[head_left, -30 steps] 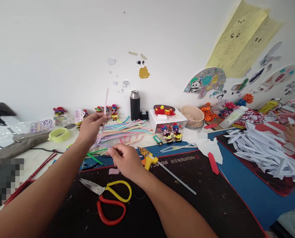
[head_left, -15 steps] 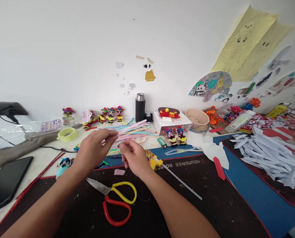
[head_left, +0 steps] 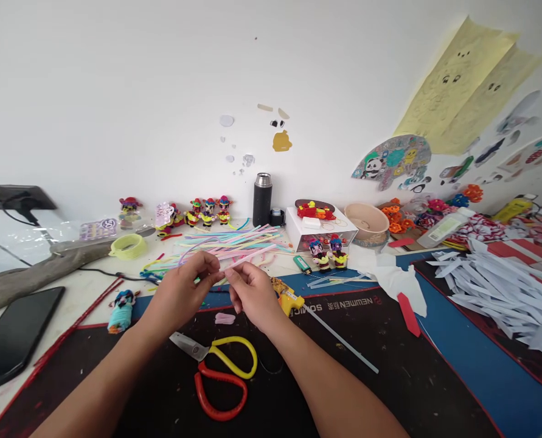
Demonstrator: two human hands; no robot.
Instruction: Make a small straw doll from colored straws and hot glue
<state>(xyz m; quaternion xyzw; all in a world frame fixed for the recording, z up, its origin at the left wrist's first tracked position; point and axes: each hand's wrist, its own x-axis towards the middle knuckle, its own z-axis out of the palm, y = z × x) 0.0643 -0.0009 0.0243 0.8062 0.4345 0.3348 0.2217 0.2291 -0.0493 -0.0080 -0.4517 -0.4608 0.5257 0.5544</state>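
My left hand and my right hand meet above the back edge of the black mat, fingers pinched. Between their fingertips is a pale pink pipe cleaner, its free end slanting up to the right. Behind them lies a loose pile of pastel pipe cleaners. Below my hands, scissors with one yellow and one red handle rest on the mat, blades partly apart. Small pink pieces lie just above the scissors. A yellow glue gun with a clear glue stick is partly hidden behind my right hand.
Small doll figures stand along the wall, two more before a white box. A black flask is at the back. A phone and a turquoise figure lie left. White paper strips are heaped right.
My left hand has moved right and slightly down, so the fingertips of both hands now come together on the pink pipe cleaner. The whole view has shifted slightly.
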